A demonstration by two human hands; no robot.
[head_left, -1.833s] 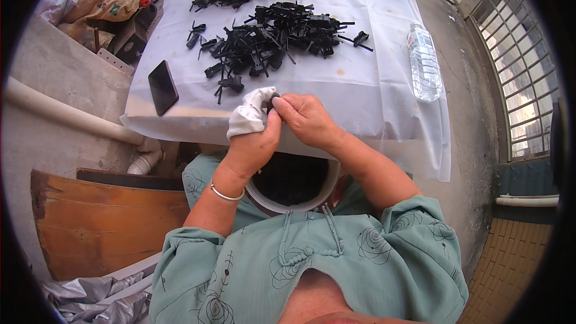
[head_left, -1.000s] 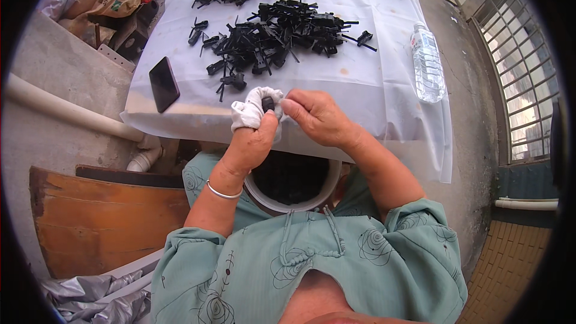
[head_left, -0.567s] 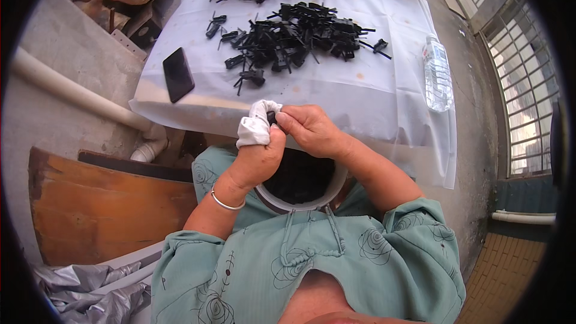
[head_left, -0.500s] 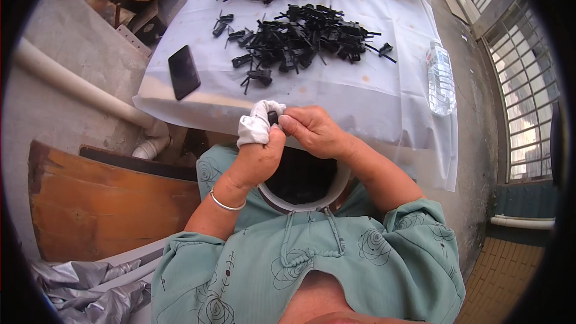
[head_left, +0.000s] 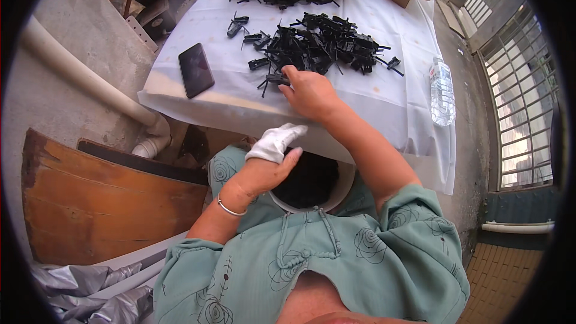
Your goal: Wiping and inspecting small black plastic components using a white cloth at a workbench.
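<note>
Right hand (apparently) on black part

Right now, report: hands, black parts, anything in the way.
Right hand at nearest black part, grip unclear. Left hand open near bucket, partly in white cloth. Phone left of black pile, bottle right, both clear of hands.

green top | dark spiral print | green cord | silver bangle | white cloth on left fingers
</note>
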